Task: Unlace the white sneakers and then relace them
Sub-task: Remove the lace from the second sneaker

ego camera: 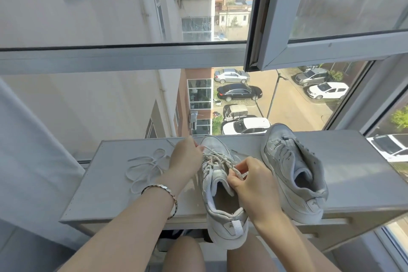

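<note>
One white sneaker [220, 196] lies at lower centre of the frame on the desk [110, 194], toe pointing away and heel hanging over the near edge. Its lace [217, 159] crosses only the eyelets nearer the toe. The left hand [185, 157] pinches the lace beside the toe with curled fingers, and the right hand [254, 181] pinches the other end just beside the tongue. A second sneaker [293, 174] without a lace sits just to the right, also heel toward the camera. A loose lace [145, 168] lies coiled on the desk at left. A bracelet [167, 192] circles the left wrist. Beyond the open window [309, 51], parked cars [239, 93] show below.
</note>
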The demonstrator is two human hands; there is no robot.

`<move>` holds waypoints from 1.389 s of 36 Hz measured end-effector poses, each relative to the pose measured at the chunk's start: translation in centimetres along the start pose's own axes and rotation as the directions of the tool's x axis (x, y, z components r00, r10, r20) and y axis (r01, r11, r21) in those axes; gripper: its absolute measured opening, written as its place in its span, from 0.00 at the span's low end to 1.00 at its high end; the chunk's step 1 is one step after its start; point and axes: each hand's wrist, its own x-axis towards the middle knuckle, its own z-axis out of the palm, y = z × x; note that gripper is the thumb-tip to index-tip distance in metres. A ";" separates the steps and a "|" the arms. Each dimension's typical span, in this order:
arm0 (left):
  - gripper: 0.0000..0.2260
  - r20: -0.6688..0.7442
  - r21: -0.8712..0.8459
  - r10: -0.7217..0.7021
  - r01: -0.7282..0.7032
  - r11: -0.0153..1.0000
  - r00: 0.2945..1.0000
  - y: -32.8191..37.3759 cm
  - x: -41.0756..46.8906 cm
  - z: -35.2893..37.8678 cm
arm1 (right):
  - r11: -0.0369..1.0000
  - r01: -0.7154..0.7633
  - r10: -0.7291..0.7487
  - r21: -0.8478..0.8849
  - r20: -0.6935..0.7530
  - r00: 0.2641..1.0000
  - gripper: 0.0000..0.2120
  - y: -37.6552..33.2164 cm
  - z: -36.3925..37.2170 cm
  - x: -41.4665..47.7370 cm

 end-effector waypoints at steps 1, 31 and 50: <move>0.05 -0.011 0.006 0.077 -0.077 0.997 0.997 0.5 -0.1 -0.1 | 1.000 -0.007 0.007 0.013 -0.007 1.000 0.06 0.1 0.0 0.0; 0.09 0.067 0.207 0.298 -0.305 0.930 0.952 3.5 -2.4 2.0 | 1.000 0.001 -0.001 0.012 0.001 1.000 0.06 -0.2 0.3 0.4; 0.17 0.141 -0.069 0.230 -0.222 0.973 0.963 -0.1 -5.7 0.0 | 0.990 -0.030 0.023 0.135 0.053 0.998 0.06 0.3 0.1 -0.1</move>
